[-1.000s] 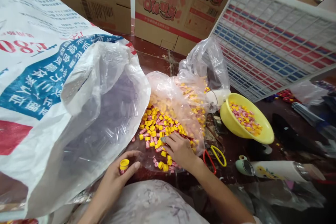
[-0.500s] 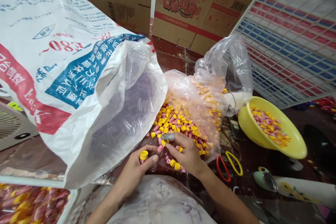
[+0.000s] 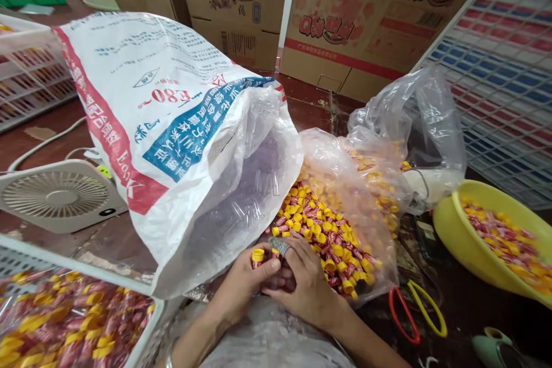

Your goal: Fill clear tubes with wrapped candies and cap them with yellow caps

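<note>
My left hand (image 3: 248,279) is closed around a small red-and-white wrapped tube with a yellow cap (image 3: 257,255), its cap upward. My right hand (image 3: 304,282), with grey tape (image 3: 279,245) round one finger, is closed and meets the left fingertips. A second yellow-topped piece (image 3: 275,253) shows between the two hands; which one grips it is hidden. Just beyond them spreads a heap of yellow-capped pieces (image 3: 319,224), partly inside a clear plastic bag (image 3: 366,190). To the left, a white woven sack (image 3: 181,121) gapes open, with clear plastic tubes (image 3: 254,207) inside.
A white crate (image 3: 157,305) of capped tubes stands at lower left, near a small fan (image 3: 60,195). At right are a yellow bowl (image 3: 448,224) of pieces and red-and-yellow-handled scissors (image 3: 405,316). Cartons (image 3: 336,57) and a white wire rack (image 3: 487,69) stand behind.
My right hand has moved from the heap to my left hand, and their fingers now meet. The view has turned left, showing more of the crate and fan.
</note>
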Demonstrator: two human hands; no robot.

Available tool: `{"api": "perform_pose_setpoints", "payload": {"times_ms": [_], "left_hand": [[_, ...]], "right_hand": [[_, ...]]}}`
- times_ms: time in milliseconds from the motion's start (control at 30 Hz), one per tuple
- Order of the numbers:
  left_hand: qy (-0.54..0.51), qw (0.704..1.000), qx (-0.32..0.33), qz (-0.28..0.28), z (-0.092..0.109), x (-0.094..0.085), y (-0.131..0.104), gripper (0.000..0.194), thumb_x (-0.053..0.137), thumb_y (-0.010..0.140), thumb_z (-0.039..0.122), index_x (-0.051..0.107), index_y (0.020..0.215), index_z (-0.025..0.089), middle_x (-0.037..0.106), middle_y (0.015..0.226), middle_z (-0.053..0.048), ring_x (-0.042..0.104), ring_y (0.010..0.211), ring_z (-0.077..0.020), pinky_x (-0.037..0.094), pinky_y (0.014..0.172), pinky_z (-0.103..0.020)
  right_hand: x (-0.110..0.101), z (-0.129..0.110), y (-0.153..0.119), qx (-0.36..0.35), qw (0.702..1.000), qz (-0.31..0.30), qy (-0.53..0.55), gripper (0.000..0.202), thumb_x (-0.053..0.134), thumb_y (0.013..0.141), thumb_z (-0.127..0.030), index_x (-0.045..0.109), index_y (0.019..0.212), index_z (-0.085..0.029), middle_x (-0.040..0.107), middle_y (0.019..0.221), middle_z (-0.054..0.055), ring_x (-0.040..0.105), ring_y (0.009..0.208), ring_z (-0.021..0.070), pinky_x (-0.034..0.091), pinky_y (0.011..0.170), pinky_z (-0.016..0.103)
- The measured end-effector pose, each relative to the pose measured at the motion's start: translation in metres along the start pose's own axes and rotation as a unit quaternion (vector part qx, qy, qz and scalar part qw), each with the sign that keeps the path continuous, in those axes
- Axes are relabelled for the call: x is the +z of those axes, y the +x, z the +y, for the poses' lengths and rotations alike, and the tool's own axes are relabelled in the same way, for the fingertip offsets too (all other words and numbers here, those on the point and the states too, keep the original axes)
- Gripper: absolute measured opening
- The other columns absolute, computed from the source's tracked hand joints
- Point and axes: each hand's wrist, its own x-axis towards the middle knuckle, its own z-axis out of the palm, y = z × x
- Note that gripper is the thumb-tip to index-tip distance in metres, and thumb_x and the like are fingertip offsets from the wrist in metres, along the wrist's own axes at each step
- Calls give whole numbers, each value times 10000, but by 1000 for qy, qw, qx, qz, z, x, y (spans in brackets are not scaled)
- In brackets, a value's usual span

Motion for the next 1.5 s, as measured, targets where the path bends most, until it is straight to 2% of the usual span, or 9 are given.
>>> {"api": "perform_pose_setpoints", "payload": {"times_ms": [133, 267, 367, 567, 767, 900, 1033, 1300, 1500], "left_hand": [[262, 959, 105, 26, 21, -18, 1, 241, 739, 767, 314, 638, 936, 176, 671, 824, -21, 621, 749, -186, 500, 713, -292], [633, 713, 268, 140, 59, -40, 10, 336, 447, 833, 57, 672, 1045, 190, 681, 1044, -102, 602, 968, -273, 473, 860, -392], [766, 556, 303, 110, 78, -49, 23, 426, 353, 820, -12, 677, 1032, 165, 679, 1129, -155, 558, 1068, -328, 455, 895, -453], [832, 464, 289, 90, 87, -56, 41, 359, 363, 852, 32, 672, 957, 183, 683, 1071, -137, 562, 999, -320, 461, 848, -441], [769, 552, 302, 108, 81, -62, 30, 349, 408, 846, 76, 685, 1029, 183, 720, 1059, -129, 599, 1014, -302, 466, 870, -405], [625, 733, 249, 104, 63, -46, 6, 257, 559, 892, 360, 672, 1077, 222, 743, 1022, -70, 660, 910, -253, 488, 815, -320], [479, 864, 149, 49, 44, -24, -8, 275, 685, 814, 457, 705, 967, 228, 734, 819, -3, 636, 720, -202, 465, 675, -259], [288, 954, 81, 11, 24, -7, -7, 276, 754, 774, 430, 680, 861, 178, 622, 734, 19, 512, 677, -144, 408, 636, -227], [29, 998, 41, 32, 3, -5, -4, 317, 801, 755, 407, 659, 898, 163, 647, 794, 5, 569, 733, -139, 471, 718, -244]], "right_hand": [[-20, 12, 5, 1, 998, -67, 6, 952, 887, 649, -495, 422, 1416, -178, 524, 1436, 193, 440, 1390, 373, 429, 1111, 577], [-47, 44, -2, 91, 992, 23, -88, 449, 706, 889, -401, 537, 1257, -207, 670, 1159, 137, 647, 1101, 317, 563, 878, 477], [-52, 55, -8, 92, 982, -13, -162, 20, 583, 965, -219, 599, 974, -210, 682, 902, 70, 658, 857, 258, 547, 731, 392], [-16, 44, -6, 49, 962, -103, -249, 103, 624, 921, -107, 621, 905, -208, 674, 916, 48, 598, 871, 236, 486, 706, 337], [-18, 47, -1, 74, 970, -15, -232, 144, 594, 942, -118, 603, 831, -209, 656, 833, 47, 587, 804, 225, 463, 687, 327], [-48, 34, 7, 97, 987, 108, -71, 143, 553, 969, -156, 575, 841, -217, 641, 872, 50, 597, 834, 215, 493, 740, 332], [-61, 19, 18, 80, 995, 60, 27, 134, 565, 956, -145, 586, 846, -218, 629, 913, 49, 592, 882, 206, 498, 760, 322], [-42, 8, 15, 33, 997, -15, 67, 271, 498, 1017, -218, 551, 750, -211, 599, 732, 14, 574, 722, 171, 508, 698, 307], [-25, -2, 1, -3, 1000, -17, 25, 529, 751, 831, -481, 549, 1204, -167, 665, 1185, 166, 613, 1162, 320, 529, 1003, 498]]}}
